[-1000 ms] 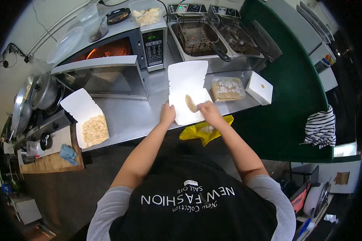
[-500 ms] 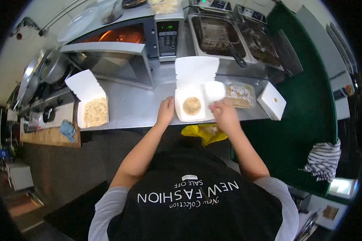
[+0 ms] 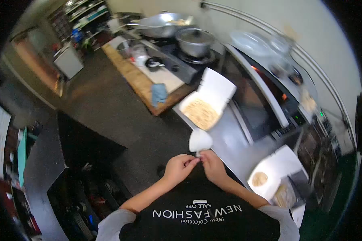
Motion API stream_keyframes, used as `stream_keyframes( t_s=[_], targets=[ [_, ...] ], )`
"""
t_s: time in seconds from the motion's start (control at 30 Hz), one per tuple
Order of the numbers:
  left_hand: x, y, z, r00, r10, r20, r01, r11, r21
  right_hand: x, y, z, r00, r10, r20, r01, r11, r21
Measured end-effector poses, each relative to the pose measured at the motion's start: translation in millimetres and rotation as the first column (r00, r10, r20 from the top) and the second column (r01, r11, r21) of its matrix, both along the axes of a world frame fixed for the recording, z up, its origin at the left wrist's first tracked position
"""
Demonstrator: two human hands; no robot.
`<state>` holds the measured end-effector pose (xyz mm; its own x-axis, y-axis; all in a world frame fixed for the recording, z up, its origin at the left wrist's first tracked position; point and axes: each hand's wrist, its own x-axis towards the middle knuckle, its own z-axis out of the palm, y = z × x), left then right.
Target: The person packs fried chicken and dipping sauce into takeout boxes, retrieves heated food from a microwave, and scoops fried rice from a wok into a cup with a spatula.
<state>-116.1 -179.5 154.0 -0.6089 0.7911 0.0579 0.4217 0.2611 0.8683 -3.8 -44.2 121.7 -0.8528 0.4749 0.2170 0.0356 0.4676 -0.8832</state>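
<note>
My left hand (image 3: 181, 168) and my right hand (image 3: 214, 165) meet in front of my chest, fingertips pinched together. Between them they grip the narrow end of a small white pouch (image 3: 200, 140), which looks like a tied plastic bag; its contents cannot be made out. The rounded part of the pouch points away from me, over the counter edge. Just beyond it, an open white takeout box (image 3: 216, 89) holds a layer of pale, grainy food (image 3: 201, 113). Another open takeout box (image 3: 286, 161), with a round tan portion (image 3: 260, 178) inside, lies to the right.
A microwave (image 3: 253, 94) stands with its door open behind the counter (image 3: 231, 134). To the left are a wooden board (image 3: 134, 82) with a blue cloth (image 3: 159, 94), a lidded pot (image 3: 194, 43) and a wok (image 3: 161, 26). A clear-wrapped package (image 3: 284, 195) lies beside the right-hand box.
My view has swung left. Both hands have left the box with the round portion and come together, now holding the white pouch, near the box of grainy food.
</note>
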Motion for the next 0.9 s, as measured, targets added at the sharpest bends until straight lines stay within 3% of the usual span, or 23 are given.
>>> stream_keyframes(
  t_s=[0.03, 0.17, 0.23, 0.27, 0.4, 0.5, 0.6, 0.7, 0.73, 0.77, 0.8, 0.87, 0.9],
  targets=[
    [-24, -12, -5, 0.992, 0.115, -0.06, -0.116, 0.993, -0.021, -39, -9, 4, 0.996, 0.092, -0.018, -0.089, 0.989, 0.119],
    [-123, -66, -2, 0.865, 0.44, -0.242, -0.455, 0.89, -0.008, -171, -65, 11, 0.971, 0.237, -0.04, -0.224, 0.952, 0.209],
    [-178, -89, -14, 0.78, 0.593, -0.2, -0.569, 0.805, 0.17, -236, -89, 15, 0.962, 0.263, -0.079, -0.232, 0.932, 0.278],
    [-206, -99, -14, 0.774, 0.632, -0.039, -0.611, 0.762, 0.216, -265, -100, 20, 0.957, 0.275, -0.092, -0.235, 0.921, 0.312],
    [-313, -125, -1, 0.684, 0.593, 0.425, -0.724, 0.624, 0.295, -364, -131, 46, 0.953, 0.275, -0.126, -0.199, 0.884, 0.423],
    [-374, -114, 12, 0.671, 0.601, 0.434, -0.741, 0.566, 0.361, -416, -137, 67, 0.963, 0.247, -0.107, -0.192, 0.91, 0.369],
    [-425, -95, 7, 0.668, 0.588, 0.456, -0.74, 0.589, 0.325, -451, -124, 58, 0.96, 0.273, -0.056, -0.24, 0.911, 0.336],
    [-466, -81, 10, 0.59, 0.525, 0.614, -0.727, 0.676, 0.121, -469, -98, 50, 0.949, 0.315, -0.023, -0.292, 0.903, 0.317],
    [-481, -76, 2, 0.65, 0.584, 0.486, -0.708, 0.698, 0.107, -478, -81, 50, 0.941, 0.337, -0.015, -0.314, 0.891, 0.329],
    [-504, -77, -23, 0.754, 0.577, 0.315, -0.647, 0.737, 0.198, -486, -60, 45, 0.946, 0.325, -0.007, -0.305, 0.893, 0.332],
    [-508, -66, -8, 0.728, 0.651, 0.216, -0.683, 0.718, 0.135, -491, -42, 35, 0.947, 0.32, -0.007, -0.298, 0.89, 0.346],
    [-537, -67, -18, 0.759, 0.613, -0.221, -0.581, 0.79, 0.196, -499, -3, 8, 0.957, 0.288, 0.035, -0.282, 0.895, 0.346],
    [-547, -65, -11, 0.761, 0.612, -0.215, -0.586, 0.791, 0.176, -500, 17, -3, 0.964, 0.256, 0.076, -0.267, 0.903, 0.336]
  ],
)
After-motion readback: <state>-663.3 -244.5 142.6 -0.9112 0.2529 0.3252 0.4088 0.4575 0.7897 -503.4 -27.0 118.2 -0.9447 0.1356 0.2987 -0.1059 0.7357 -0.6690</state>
